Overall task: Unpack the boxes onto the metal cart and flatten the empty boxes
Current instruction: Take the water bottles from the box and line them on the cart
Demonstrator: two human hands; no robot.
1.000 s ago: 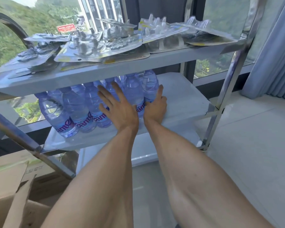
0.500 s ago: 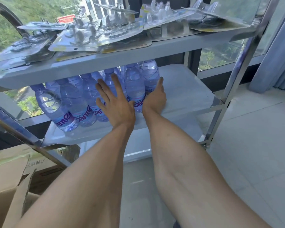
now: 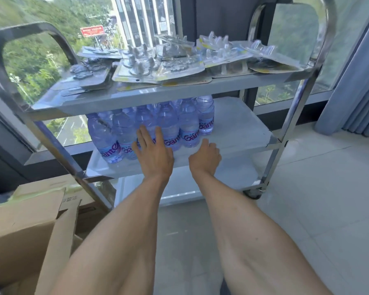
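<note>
Right now both bare arms reach toward the middle shelf (image 3: 239, 133) of the metal cart (image 3: 294, 116), which stands by the window on a pale tiled floor (image 3: 307, 199). A cluster of clear water bottles (image 3: 164, 126) with purple lettering stands upright on the left half of that shelf, packed side by side.

The left hand (image 3: 155, 155) lies flat against the front of the bottles, its grip wide, fingers straight and spread, holding nothing. The right hand (image 3: 206, 159) sits just beside it, lower down near the shelf's front edge; its thumb sticks up toward the bottles and its fingers seem tucked under loosely, with nothing in them. Whether it actually touches a bottle I cannot tell from this angle.

Up on the top shelf (image 3: 149, 96) lies a heap of clear plastic blister packs (image 3: 158, 64) on yellow-edged card backing, overlapping one another and spread across most of the shelf. A bottom shelf (image 3: 179, 188) shows beneath, and one caster wheel (image 3: 252, 193) sits at the cart's near right leg.

At the lower left stands a cardboard box (image 3: 24, 226), flaps raised, close to the cart's left leg. A blue-grey curtain (image 3: 354, 71) hangs at the far right.
</note>
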